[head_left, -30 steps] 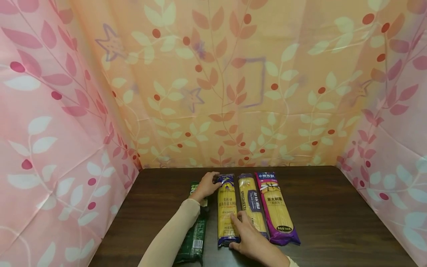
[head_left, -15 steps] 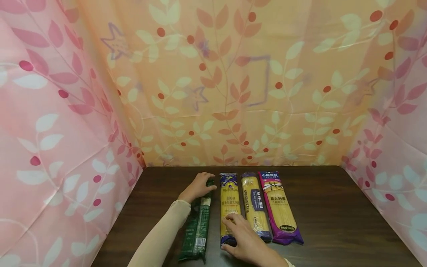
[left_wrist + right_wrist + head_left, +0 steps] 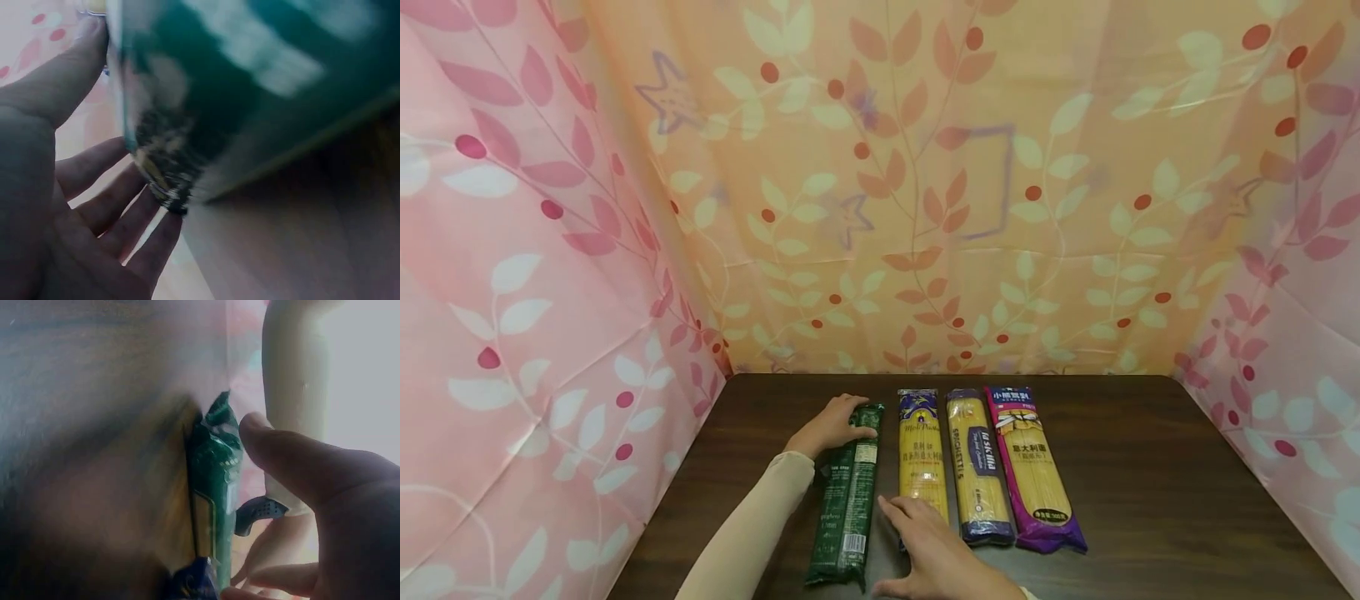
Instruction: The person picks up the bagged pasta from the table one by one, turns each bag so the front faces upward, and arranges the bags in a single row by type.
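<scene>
A green spaghetti pack (image 3: 846, 500) lies lengthwise on the table, leftmost of the row. My left hand (image 3: 831, 427) is at its far end, the thumb across the top and the fingers near the tip. In the left wrist view the fingers of this left hand (image 3: 94, 206) are spread and fairly straight beside the pack's blurred end (image 3: 169, 156). My right hand (image 3: 932, 550) hovers with thumb and fingers apart, between the green pack's near end and a yellow spaghetti pack (image 3: 921, 450), whose near end it hides. Nothing is between its fingers.
Right of these lie a yellow spaghetti pack with a purple label (image 3: 981, 475) and a purple-edged noodle pack (image 3: 1033, 467). The dark wooden table (image 3: 1165, 483) runs back to a floral curtain (image 3: 955, 317), with pink curtains at both sides.
My left hand has moved from the yellow pack's far end leftward to the green pack's far end. My right hand has drawn left and toward me, off the yellow pack toward the green one.
</scene>
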A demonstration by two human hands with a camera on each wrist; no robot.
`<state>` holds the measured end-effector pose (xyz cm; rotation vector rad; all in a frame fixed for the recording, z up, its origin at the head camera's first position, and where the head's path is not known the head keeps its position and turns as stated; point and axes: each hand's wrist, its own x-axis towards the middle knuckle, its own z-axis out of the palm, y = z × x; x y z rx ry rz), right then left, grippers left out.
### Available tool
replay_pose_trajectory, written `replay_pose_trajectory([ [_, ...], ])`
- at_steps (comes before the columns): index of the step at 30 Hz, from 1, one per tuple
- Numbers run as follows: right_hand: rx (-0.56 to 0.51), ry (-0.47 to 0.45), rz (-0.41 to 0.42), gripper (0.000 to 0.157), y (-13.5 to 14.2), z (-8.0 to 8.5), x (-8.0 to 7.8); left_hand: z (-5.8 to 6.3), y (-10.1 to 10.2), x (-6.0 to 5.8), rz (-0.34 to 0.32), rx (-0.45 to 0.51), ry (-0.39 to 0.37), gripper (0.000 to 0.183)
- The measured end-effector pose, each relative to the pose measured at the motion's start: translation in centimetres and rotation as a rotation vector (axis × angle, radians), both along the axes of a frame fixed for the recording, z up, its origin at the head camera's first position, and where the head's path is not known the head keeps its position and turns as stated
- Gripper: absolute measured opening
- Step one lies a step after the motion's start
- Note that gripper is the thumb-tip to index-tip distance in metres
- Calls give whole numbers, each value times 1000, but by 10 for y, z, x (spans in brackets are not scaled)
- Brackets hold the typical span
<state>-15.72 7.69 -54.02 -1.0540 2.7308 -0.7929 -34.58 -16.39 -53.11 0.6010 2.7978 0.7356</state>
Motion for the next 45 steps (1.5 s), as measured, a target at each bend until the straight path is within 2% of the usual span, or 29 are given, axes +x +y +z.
replay_pose_trajectory([
  [4, 56, -1, -32, 114, -9, -4, 1, -4, -2, -1, 22, 17, -14, 75],
  [10, 132, -56, -79, 117, -20, -5, 2, -6, 1, -4, 66, 23, -3, 73],
  [17, 221, 58, -101, 119, -31, -12, 0, -4, 1, -2, 94, 18, -12, 68],
  [24, 285, 73, -147, 123, -42, -12, -1, 3, 6, -3, 89, -27, -27, 66],
  [30, 268, 73, -161, 125, -45, -17, -4, 2, 8, -2, 90, -48, -34, 62],
  [35, 239, 128, -185, 129, -47, -25, -7, 0, 8, -1, 95, -43, -32, 60],
  [45, 255, 131, -219, 127, -50, -25, -9, 2, 11, 2, 94, -43, -45, 63],
])
